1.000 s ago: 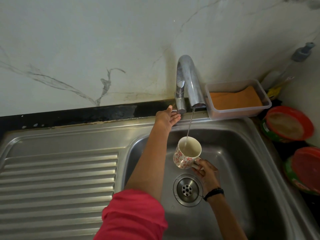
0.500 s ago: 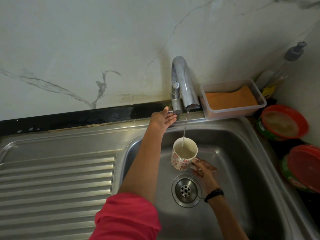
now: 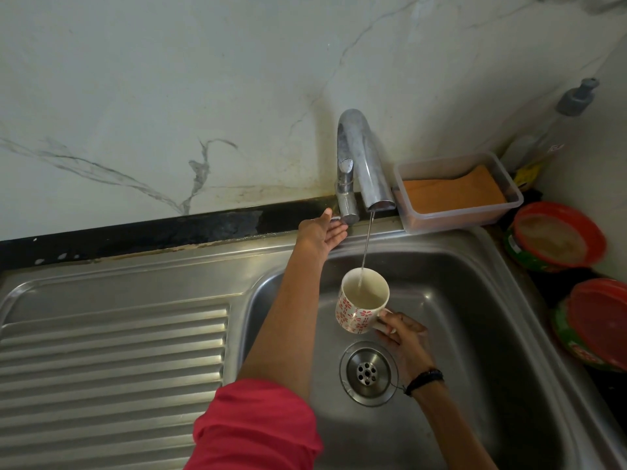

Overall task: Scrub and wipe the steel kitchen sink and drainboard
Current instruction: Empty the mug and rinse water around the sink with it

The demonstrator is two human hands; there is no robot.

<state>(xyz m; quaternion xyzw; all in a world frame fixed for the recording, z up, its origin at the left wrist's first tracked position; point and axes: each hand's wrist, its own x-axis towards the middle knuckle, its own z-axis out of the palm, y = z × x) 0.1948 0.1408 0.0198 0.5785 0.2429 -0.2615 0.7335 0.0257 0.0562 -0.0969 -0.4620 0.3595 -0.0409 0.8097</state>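
A steel sink basin [image 3: 475, 300] with a round drain [image 3: 368, 372] lies to the right of a ribbed drainboard [image 3: 112, 361]. The chrome tap [image 3: 364, 164] runs a thin stream of water into a white mug with red flowers [image 3: 361, 305]. My right hand [image 3: 403, 337] grips the mug's handle and holds it above the drain; the mug is partly full. My left hand [image 3: 320, 232] reaches to the tap's base, fingers straight and touching the lever at its foot.
A clear plastic tub with an orange cloth [image 3: 454, 195] sits on the sink's back rim right of the tap. A soap pump bottle [image 3: 573, 103] stands in the corner. Two red-lidded containers [image 3: 556, 239] [image 3: 597, 323] sit on the dark counter at the right.
The stream keeps running and the water in the mug has risen. Both hands stay where they were; only the view has shifted slightly.
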